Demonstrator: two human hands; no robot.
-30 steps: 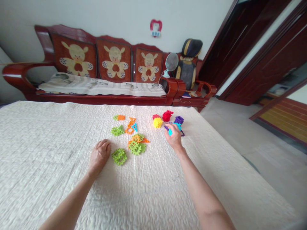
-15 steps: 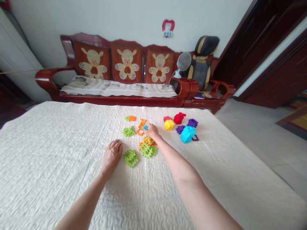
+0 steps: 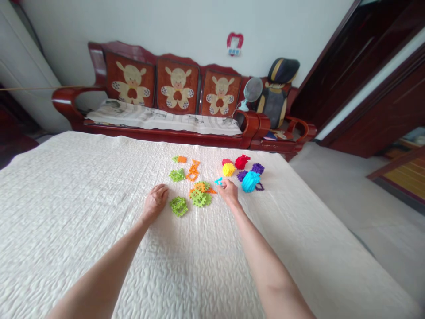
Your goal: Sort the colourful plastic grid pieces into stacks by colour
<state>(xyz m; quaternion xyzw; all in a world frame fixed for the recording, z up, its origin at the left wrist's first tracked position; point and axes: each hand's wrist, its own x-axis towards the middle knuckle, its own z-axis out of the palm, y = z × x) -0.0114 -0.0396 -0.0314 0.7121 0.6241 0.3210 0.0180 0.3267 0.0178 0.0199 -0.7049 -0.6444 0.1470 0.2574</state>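
My right hand (image 3: pixel 228 191) pinches a small flat blue piece (image 3: pixel 218 181) just above the cream quilt (image 3: pixel 99 212), to the left of a built blue cube (image 3: pixel 249 181). Behind the cube stand a yellow cube (image 3: pixel 228 169), a red cube (image 3: pixel 241 161) and a purple cube (image 3: pixel 256 168). My left hand (image 3: pixel 155 200) rests curled, knuckles down, on the quilt, holding nothing I can see. Right beside it lies a green flat piece (image 3: pixel 178 206). Between my hands is a heap of green and orange pieces (image 3: pixel 200 194).
More loose pieces, green (image 3: pixel 177 175) and orange (image 3: pixel 193 170), lie farther back. A dark red wooden bench (image 3: pixel 159 133) with bear cushions stands behind the quilt. A small fan (image 3: pixel 252 91) and a bag (image 3: pixel 278 84) sit at its right end. Wooden doors (image 3: pixel 365 79) are at right.
My right hand let go of the blue cube, reached left into the orange pieces, and came back right holding a small blue piece. The left hand stayed put.
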